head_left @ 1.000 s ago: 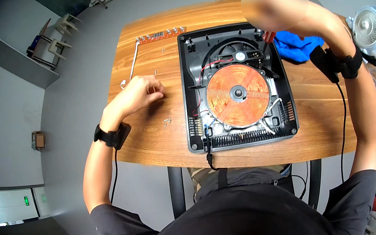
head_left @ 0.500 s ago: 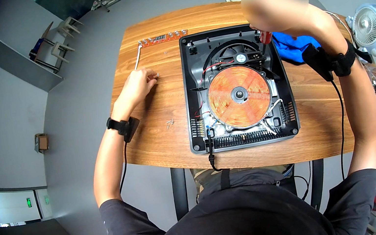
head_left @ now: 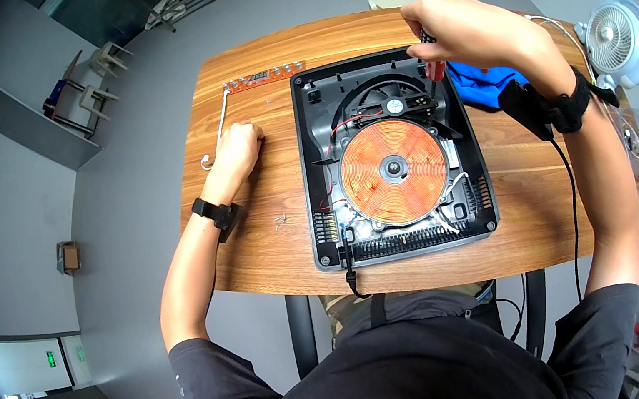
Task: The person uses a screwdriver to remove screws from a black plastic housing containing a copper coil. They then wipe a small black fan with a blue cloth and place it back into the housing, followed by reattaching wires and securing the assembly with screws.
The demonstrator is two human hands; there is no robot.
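Observation:
My right hand [head_left: 469, 31] is wrapped round a screwdriver [head_left: 435, 68] with a red and black handle. The tool stands upright over the top right of an opened black induction cooker [head_left: 312, 167]. Its tip cannot be made out against the dark housing. Inside the housing lie a round copper coil [head_left: 392, 170] and a black fan [head_left: 382, 96]. To the left of the cooker, my left hand [head_left: 241, 152] rests on the table, fingers curled; whatever they might hold is hidden. A white cable [head_left: 221, 117] with a small connector passes beside that hand from an orange circuit board [head_left: 261, 77].
Several small screws [head_left: 281, 221] lie on the wooden table [head_left: 262, 260] left of the cooker. A blue cloth [head_left: 486, 83] is bunched at its right. A white fan [head_left: 616, 41] stands at the right edge, near clear plastic containers [head_left: 632, 139]. A power cord [head_left: 352, 278] leaves the cooker's front.
My left hand has curled in more, and the white connector now shows beside it. The screwdriver is still in my right hand at the same corner. The whole view has shifted slightly.

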